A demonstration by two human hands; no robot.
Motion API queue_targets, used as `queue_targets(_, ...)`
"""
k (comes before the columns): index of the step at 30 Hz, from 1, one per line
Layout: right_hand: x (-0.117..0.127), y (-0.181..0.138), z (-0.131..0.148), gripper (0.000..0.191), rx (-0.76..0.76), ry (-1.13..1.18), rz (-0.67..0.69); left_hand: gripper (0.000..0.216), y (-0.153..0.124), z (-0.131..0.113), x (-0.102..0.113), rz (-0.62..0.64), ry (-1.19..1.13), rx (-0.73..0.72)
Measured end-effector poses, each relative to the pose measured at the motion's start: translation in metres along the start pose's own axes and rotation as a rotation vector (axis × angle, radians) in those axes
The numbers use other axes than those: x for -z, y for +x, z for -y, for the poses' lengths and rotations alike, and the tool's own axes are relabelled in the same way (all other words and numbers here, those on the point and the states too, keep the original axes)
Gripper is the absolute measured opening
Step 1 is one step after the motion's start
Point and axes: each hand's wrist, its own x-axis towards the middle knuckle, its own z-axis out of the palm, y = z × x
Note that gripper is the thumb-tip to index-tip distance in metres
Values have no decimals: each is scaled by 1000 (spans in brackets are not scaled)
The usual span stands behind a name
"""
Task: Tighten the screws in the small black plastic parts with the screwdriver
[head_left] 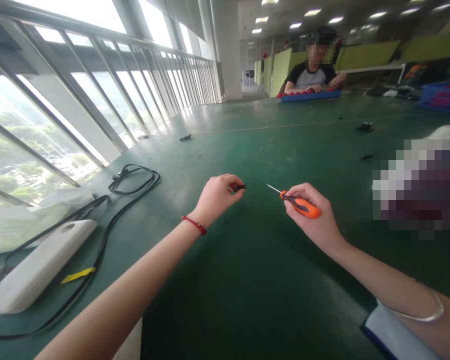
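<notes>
You are holding both hands over the green bench (247, 290). Your left hand (216, 200) is pinching a small black part (241, 187); its fingers are gripping one end, and the other is protruding toward your right fingers. Your right hand (318, 217) is grasping a screwdriver (305, 206), fingers closing round the orange-and-black handle. The shaft is pointing toward the left fingers, its tip standing apart from the black part.

Left of the left fingers, a black cable (105, 237) is looping across the surface. Nearer you on that side, a white power strip (41, 270) is lying, with a yellow strip (77, 275) meeting the cable.

Beyond the left fingers and to their left, a dark scrap (185, 137) is lying. Beyond the right fingers, rightward, a black piece (364, 127) is resting. Far beyond both hands, a co-worker (310, 77) is sitting behind a blue tray (310, 97) bearing red pieces (300, 92).
</notes>
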Motion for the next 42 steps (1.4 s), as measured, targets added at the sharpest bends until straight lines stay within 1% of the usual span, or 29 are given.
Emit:
queue_targets(2, 1, -1, 3, 9, 40, -22, -41, 15, 6, -1, -16, 11, -7, -41)
queue_targets(4, 2, -2, 6, 7, 74, -36, -59, 15, 8, 0, -27, 24, 2, -65)
queue_targets(8, 1, -3, 9, 6, 125, -49, -41, 14, 5, 3, -38, 26, -8, -89)
queue_targets(14, 0, -1, 8, 7, 171, -68, -24, 17, 0, 3, -38, 48, -25, -146)
queue_targets(21, -1, -2, 8, 6, 180, -99, -26, 18, -1, 0, -38, 52, 3, -161)
queue_targets(27, -1, 1, 6, 9, 281, -157, -42, 19, -2, -3, -39, 44, 83, -156)
queue_targets(32, 4, 6, 2, 10, 366, -179, -33, 17, -1, 0, -40, 47, 70, -159)
queue_targets(37, 6, 4, 3, 10, 340, -155, 4, 15, -1, 3, -40, 57, 10, -153)
queue_targets(42, 6, 3, 4, 8, 302, -156, -5, 13, -1, 4, -41, 48, -20, -158)
